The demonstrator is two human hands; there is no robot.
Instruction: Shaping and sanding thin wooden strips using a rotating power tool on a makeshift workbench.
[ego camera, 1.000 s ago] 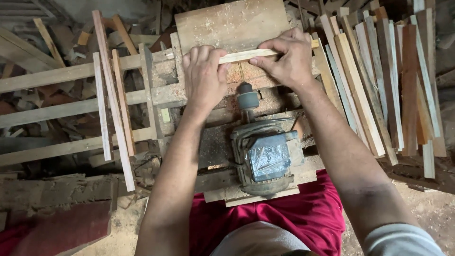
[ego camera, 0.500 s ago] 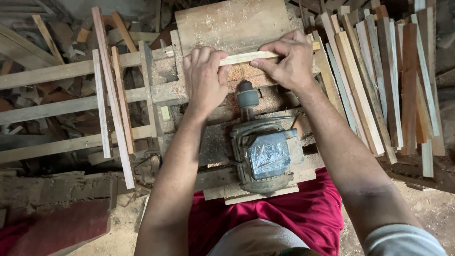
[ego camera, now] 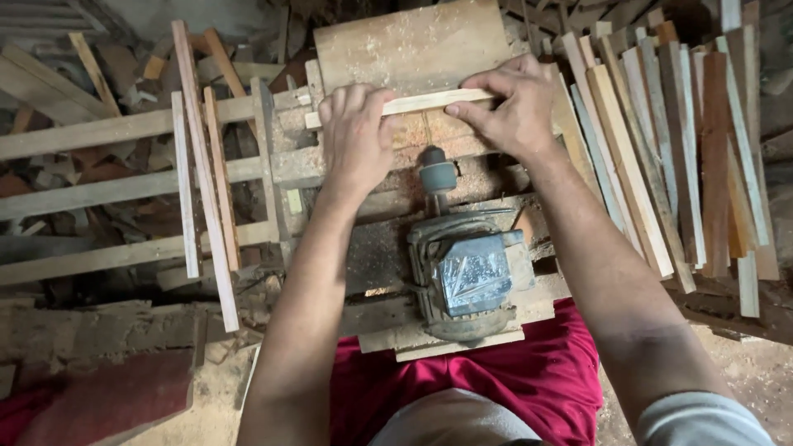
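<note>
Across the last second very little has shifted: your left hand (ego camera: pixel 357 136) and right hand (ego camera: pixel 510 107) sit where they were, both pressing the same pale wooden strip (ego camera: pixel 421 103) flat on the counter (ego camera: pixel 388 45). The strip lies crosswise just beyond the motor (ego camera: pixel 467 277), directly ahead of the spindle (ego camera: pixel 437 176), in nearly the same line as before. So the work reads as steady pressure on the strip, not a new pass or a swap of pieces.

Your left hand lies palm-down over the strip's left part, fingers folded across it. Your right hand pinches its right end between thumb and fingertips.

No box, bin or tray shows. The loose strips (ego camera: pixel 661 149) at your right lean in an open stack, and more strips (ego camera: pixel 202 165) lie across the rails at your left.
</note>
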